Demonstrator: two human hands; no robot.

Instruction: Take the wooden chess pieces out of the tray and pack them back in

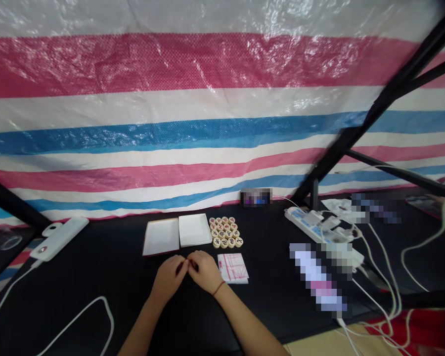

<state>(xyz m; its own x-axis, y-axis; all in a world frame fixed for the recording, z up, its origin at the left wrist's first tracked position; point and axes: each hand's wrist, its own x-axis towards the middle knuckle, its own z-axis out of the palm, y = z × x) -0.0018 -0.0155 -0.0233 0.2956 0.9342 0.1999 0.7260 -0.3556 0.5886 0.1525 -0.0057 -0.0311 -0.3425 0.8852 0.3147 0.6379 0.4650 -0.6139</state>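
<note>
L hand [167, 279] & R hand [204, 271]: both curled, fingertips meeting at lower centre above black tabletop [96, 291]; can't tell if anything's pinched betw. them. Just above hands, side by side: red-edged white card tray [160, 237], plain white card lid [195, 230]; to their right, round wooden xiangqi pieces [226, 232] in tight rows, w/ folded white paper w/ red grid lines [233, 268] just right of R hand.
</note>
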